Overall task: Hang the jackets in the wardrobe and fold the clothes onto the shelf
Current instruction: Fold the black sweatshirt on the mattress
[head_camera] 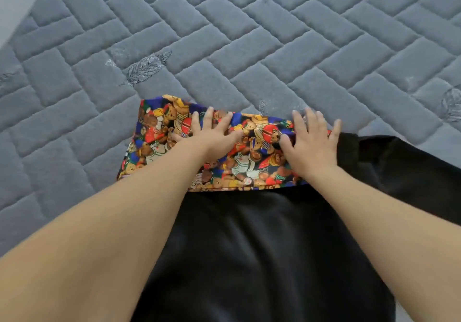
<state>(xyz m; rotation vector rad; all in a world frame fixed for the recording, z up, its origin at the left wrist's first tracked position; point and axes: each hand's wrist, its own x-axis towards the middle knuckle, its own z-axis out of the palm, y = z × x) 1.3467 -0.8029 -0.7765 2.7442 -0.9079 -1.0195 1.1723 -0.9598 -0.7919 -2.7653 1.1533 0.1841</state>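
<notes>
A folded garment with a bright teddy-bear print (249, 162) lies on the grey quilted bed (224, 47), near its front edge. My left hand (209, 134) presses flat on the garment's left half, fingers spread. My right hand (309, 139) lies flat on its right end, fingers straight and reaching past the far edge. Both forearms stretch out over black fabric (262, 246) that fills the lower middle of the view and covers the garment's near edge.
The grey quilted surface stretches away on all sides, with a few pale embroidered leaf marks (144, 68). A light strip, perhaps floor or wall (15, 2), shows at the far left corner. No wardrobe or shelf is in view.
</notes>
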